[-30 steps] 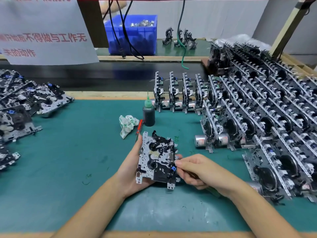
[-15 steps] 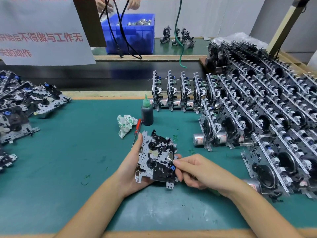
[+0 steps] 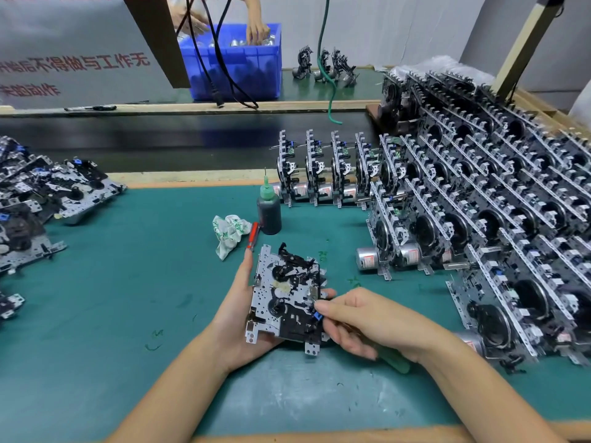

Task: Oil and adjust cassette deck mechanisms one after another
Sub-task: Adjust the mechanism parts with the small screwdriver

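Mech in hand: cassette deck mechanism [image 3: 287, 302] held just above the green mat [image 3: 128, 298], face up, long axis running near-to-far, tilted slightly right. Left hand [image 3: 238, 318] cups it from the left/underneath, fingers curled round the left edge. Right hand [image 3: 361, 318] at the mech's right edge by the blue part, fingers pinching a thin tool w/ green handle [image 3: 395, 362]; tip prob. touching the plate, hidden by fingertips, can't confirm. Right hand is the working one; left only supports.

Nearby: oil bottle [image 3: 269, 212] beyond the mech, red screwdriver [image 3: 253, 235] and crumpled rag [image 3: 231, 233] just left of it. Upright stacked mechs [image 3: 479, 219] to the right, loose flat ones [image 3: 48, 199] far left. Nothing btw tool and work point.
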A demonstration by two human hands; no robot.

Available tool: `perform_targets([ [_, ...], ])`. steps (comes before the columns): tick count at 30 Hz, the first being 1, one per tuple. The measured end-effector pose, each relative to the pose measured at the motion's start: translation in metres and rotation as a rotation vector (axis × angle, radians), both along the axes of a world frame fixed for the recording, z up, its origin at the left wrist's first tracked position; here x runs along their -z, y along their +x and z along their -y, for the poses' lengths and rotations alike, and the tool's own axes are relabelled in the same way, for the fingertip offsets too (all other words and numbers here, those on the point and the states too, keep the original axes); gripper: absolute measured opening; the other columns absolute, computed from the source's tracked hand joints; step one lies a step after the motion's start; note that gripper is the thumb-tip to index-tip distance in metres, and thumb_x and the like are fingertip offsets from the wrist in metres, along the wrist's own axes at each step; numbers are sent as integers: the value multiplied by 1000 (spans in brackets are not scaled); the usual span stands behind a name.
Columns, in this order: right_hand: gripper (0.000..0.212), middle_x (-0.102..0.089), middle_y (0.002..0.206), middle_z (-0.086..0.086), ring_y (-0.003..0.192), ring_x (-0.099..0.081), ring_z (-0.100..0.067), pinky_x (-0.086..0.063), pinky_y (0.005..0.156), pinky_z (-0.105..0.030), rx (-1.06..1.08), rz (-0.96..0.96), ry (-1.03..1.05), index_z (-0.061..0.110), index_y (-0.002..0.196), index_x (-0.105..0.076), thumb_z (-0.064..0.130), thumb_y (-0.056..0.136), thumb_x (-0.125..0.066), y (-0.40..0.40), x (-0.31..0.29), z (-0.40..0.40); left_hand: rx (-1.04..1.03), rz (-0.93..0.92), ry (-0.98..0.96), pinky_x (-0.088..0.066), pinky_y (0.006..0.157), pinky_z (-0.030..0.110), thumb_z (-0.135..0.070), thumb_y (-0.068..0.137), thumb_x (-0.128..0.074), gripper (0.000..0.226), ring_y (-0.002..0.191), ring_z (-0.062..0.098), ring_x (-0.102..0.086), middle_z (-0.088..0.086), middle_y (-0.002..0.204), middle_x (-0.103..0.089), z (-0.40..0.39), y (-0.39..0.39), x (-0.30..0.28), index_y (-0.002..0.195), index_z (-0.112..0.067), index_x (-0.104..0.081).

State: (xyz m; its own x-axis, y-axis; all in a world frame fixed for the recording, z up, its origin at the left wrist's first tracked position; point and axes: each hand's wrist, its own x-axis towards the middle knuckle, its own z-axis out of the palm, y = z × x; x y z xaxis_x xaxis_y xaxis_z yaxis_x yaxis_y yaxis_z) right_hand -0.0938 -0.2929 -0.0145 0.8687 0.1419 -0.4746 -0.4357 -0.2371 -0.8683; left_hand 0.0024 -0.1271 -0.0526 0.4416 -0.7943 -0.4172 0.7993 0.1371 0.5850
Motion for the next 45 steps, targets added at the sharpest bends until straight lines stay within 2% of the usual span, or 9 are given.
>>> perform_targets([
  [5, 49, -38, 35, 6, 33, -26, -7, -21, 41, -20, 9, 28, -23, 13, 59, -54, 36, 100, -38, -1, -1, -1, -7, -4, 10, -50, 95, 42, -78, 83, -23, 91, 119, 34, -56, 24, 129, -56, 1, -1, 0, 121, -5, -63],
  [10, 49, -42, 35, 6, 34, -34, -7, -30, 45, -24, 12, 34, -5, 13, 57, -53, 34, 100, -41, 0, 2, -2, -16, 13, 32, -43, 99, 46, -74, 87, -24, 86, 119, 34, -56, 24, 130, -56, 1, -1, 1, 125, -5, -59],
  [18, 51, -42, 35, 5, 31, -30, -5, -23, 35, -15, 6, 1, -21, 15, 55, -52, 36, 100, -39, 0, 2, 1, -27, 24, 61, -50, 94, 43, -71, 87, -25, 82, 117, 34, -58, 24, 127, -58, 2, -3, -2, 122, -6, -62],
  [24, 57, -33, 32, 6, 31, -22, -8, -20, 37, -16, 27, -8, -19, 16, 48, -46, 33, 102, -36, -1, 0, 0, -60, 37, 97, -39, 104, 46, -70, 87, -29, 79, 118, 35, -56, 22, 127, -59, 3, -4, -3, 120, -6, -63],
  [31, 59, -31, 29, 3, 27, -22, -9, -23, 38, -17, -29, 16, -79, 16, 46, -41, 34, 101, -35, 2, 0, 2, -78, 19, 104, -55, 81, 39, -68, 88, -29, 75, 101, 30, -67, 20, 113, -67, 6, -4, -3, 100, -10, -75],
  [39, 64, -29, 27, 3, 29, -25, -12, -29, 48, -26, -67, 29, -186, 17, 41, -37, 39, 101, -35, 4, 0, 4, -93, 23, 104, -58, 74, 37, -68, 83, -37, 70, 96, 30, -69, 21, 108, -69, 9, -4, -3, 95, -11, -77],
  [42, 68, -32, 27, 4, 35, -28, -18, -44, 70, -34, -77, 51, -137, 22, 36, -43, 40, 100, -34, 4, -1, 5, -95, 12, 93, -57, 74, 37, -66, 82, -38, 69, 96, 30, -69, 19, 108, -69, 8, -4, -4, 93, -11, -77],
  [43, 67, -34, 27, 4, 35, -29, -17, -47, 75, -32, -66, 69, -129, 22, 37, -46, 41, 100, -34, 4, -1, 5, -94, 3, 89, -56, 76, 37, -66, 82, -38, 68, 97, 29, -69, 18, 109, -69, 7, -2, -4, 93, -11, -77],
  [45, 60, -35, 28, 5, 30, -29, -10, -43, 59, -15, 4, 110, -108, 18, 46, -50, 45, 97, -37, 2, 1, 3, -87, -8, 85, -52, 79, 39, -65, 81, -38, 68, 99, 28, -68, 16, 111, -69, 5, -1, -4, 94, -12, -77],
])
